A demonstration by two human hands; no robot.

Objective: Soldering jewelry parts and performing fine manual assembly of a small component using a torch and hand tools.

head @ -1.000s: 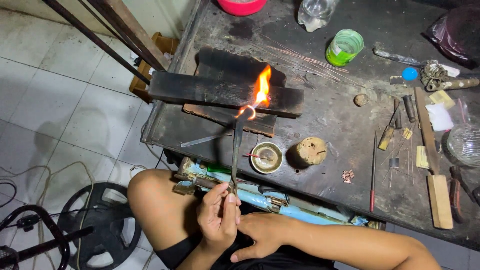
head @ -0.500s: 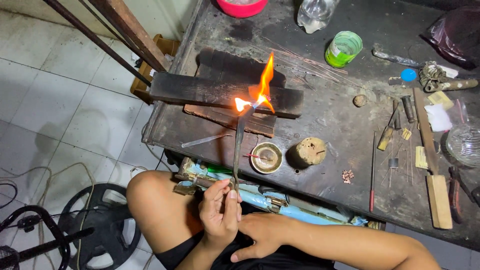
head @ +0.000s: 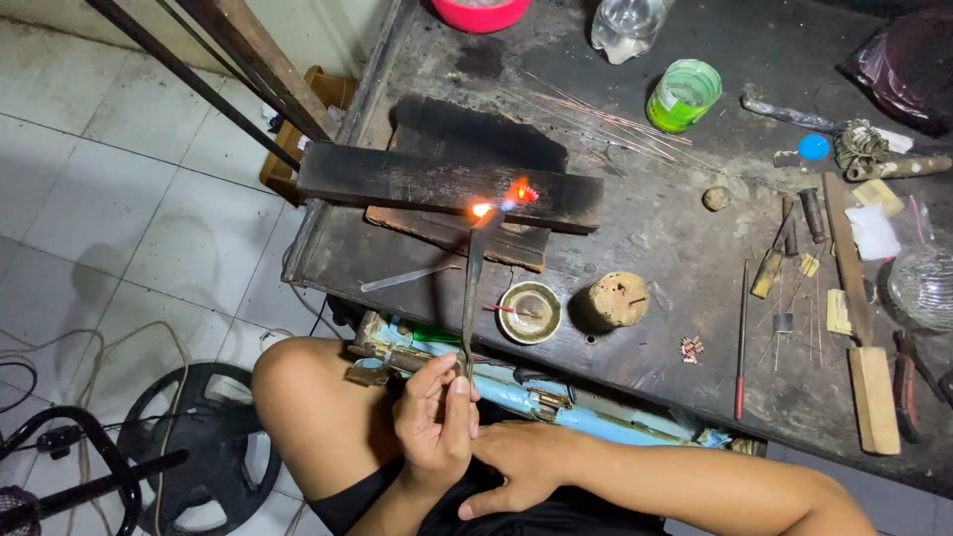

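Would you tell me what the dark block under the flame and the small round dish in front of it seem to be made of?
The block looks like charred wood: matt black with a grainy, cracked surface. The dish looks like metal, perhaps brass: a dull yellowish rim that catches light, though soot makes this uncertain.

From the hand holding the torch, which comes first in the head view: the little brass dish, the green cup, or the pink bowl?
Measured from the left hand gripping the torch:
1. Brass dish, just up and right, at the bench's near edge.
2. Green cup, far back right.
3. Pink bowl, at the top edge, farthest.
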